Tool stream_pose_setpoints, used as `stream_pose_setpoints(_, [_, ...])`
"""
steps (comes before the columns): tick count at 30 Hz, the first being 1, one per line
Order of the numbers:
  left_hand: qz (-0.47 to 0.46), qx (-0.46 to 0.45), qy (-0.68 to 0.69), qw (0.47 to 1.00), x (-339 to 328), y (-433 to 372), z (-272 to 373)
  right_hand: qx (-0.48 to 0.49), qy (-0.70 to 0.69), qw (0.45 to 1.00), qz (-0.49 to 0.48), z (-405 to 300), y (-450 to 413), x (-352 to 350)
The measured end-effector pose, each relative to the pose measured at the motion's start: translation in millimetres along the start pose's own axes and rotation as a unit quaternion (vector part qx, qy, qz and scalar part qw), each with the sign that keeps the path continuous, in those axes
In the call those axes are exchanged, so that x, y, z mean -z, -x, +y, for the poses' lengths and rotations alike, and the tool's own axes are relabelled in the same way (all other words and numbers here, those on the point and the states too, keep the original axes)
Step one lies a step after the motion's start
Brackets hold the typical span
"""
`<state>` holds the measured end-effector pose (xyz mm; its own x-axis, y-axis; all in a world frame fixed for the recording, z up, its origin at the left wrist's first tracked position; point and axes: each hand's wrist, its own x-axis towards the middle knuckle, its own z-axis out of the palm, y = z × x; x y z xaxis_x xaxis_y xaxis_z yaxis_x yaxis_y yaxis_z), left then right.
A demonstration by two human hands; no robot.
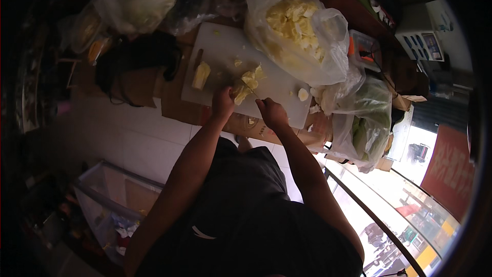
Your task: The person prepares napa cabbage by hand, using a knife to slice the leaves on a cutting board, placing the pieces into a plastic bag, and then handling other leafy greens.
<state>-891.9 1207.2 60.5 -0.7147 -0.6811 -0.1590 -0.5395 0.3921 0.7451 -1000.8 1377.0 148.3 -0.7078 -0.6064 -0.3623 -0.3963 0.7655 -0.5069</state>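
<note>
My right hand (273, 113) is closed around the handle of a knife (250, 89), whose thin blade points up and left across pale yellow cabbage leaves (250, 80). At the left side of these leaves, my left hand (223, 102) grips their edge; its fingertips are partly hidden. Both hands are over the near part of a white plastic cutting board (226, 46). Left of them on the board lies a separate pale cabbage piece (201, 75). A round whitish slice (303, 94) rests near the board's right edge.
Behind the board stands an open plastic bag of cut cabbage (296, 23). Bagged green vegetables (365, 123) sit at right, with a lidded clear box (365, 50) beyond. Cardboard (173, 102) lies under the board. A black bag (134, 65) is at left, a clear bin (115, 196) below.
</note>
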Motion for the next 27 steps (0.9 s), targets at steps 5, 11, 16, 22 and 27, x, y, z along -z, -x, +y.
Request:
stream_pose_setpoints(5, [0.070,-0.008,0.054,0.996,-1.1,5.2,-11.9,-0.024,-0.006,0.998,-0.062,-38.1,51.3,48.1])
stream_pose_setpoints(11, [0.054,-0.029,0.023,0.998,-0.2,3.9,-17.1,0.000,0.059,0.998,-0.026,-27.4,63.7,22.8])
stream_pose_setpoints(16, [0.056,-0.003,0.017,0.998,-7.0,6.7,-20.2,-0.020,0.055,0.997,-0.052,-2.5,36.9,-7.8])
stream_pose_setpoints(22, [0.030,0.032,0.017,0.999,-6.8,1.5,-15.7,-0.023,0.021,0.999,-0.041,-5.6,7.6,-21.1])
stream_pose_setpoints(27, [-0.004,0.070,0.031,0.997,-19.5,-7.9,-54.1,-0.035,-0.044,0.998,-0.031,-13.5,19.1,-4.0])
